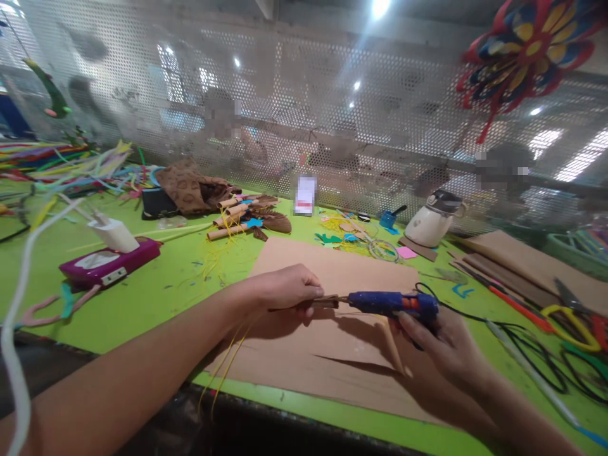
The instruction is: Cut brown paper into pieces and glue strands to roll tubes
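Observation:
My left hand [291, 290] is closed around a narrow folded piece of brown paper [327, 303], whose end sticks out to the right of my fingers. In my right hand [439, 335] is a blue glue gun [380, 303] with an orange part, pointing left. Its nozzle meets or nearly meets the paper's end; contact is too fine to tell. Yellow strands [232, 358] hang below my left wrist. Under both hands lies a large brown paper sheet [285, 259]. A separate rolled or folded brown piece [392, 345] rests beneath the glue gun.
Several brown paper rolls [228, 221] with yellow strands lie at the back. A purple power strip [111, 263] with a white plug stands left. On the right are scissors [570, 323], a black cable [532, 345] and a white kettle-like jug [432, 218]. A phone [304, 195] leans against the perforated screen.

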`<action>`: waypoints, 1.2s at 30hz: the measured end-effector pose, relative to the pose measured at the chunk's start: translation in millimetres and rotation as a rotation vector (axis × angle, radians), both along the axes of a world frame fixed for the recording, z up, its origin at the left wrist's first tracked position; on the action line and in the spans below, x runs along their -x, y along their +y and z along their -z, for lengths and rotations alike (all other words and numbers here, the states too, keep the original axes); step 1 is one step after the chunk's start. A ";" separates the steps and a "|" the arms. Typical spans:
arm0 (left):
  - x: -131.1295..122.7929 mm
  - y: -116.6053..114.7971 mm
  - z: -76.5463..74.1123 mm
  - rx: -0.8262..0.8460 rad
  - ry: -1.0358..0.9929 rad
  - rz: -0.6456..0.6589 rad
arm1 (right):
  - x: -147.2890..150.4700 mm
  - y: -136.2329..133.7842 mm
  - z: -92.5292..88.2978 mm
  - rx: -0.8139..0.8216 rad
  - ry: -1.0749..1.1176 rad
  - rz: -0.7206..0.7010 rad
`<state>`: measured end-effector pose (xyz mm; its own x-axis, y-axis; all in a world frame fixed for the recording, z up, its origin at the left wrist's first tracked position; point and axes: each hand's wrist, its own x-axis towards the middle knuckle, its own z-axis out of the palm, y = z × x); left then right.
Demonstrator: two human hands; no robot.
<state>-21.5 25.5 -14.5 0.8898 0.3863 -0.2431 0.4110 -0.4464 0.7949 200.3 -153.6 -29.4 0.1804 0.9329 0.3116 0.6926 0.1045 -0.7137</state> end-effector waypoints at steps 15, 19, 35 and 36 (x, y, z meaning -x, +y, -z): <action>-0.6 -2.3 -8.8 0.276 -0.003 0.014 | 11.7 -4.8 -8.0 -0.168 -0.216 0.034; -1.0 -3.2 -8.5 0.343 -0.012 -0.019 | 9.1 -3.0 -9.1 -0.106 -0.174 -0.037; 0.3 -1.5 -8.2 0.271 0.005 0.008 | 7.9 -7.0 -9.9 -0.194 -0.305 -0.006; 0.4 -1.3 -8.2 0.265 0.003 0.013 | 8.6 -6.8 -10.2 -0.201 -0.300 -0.010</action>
<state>-21.9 24.2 -6.4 0.8933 0.2972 -0.3371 0.4094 -0.2286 0.8833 191.7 -160.4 -19.2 0.0439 0.8492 0.5263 0.8664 0.2300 -0.4433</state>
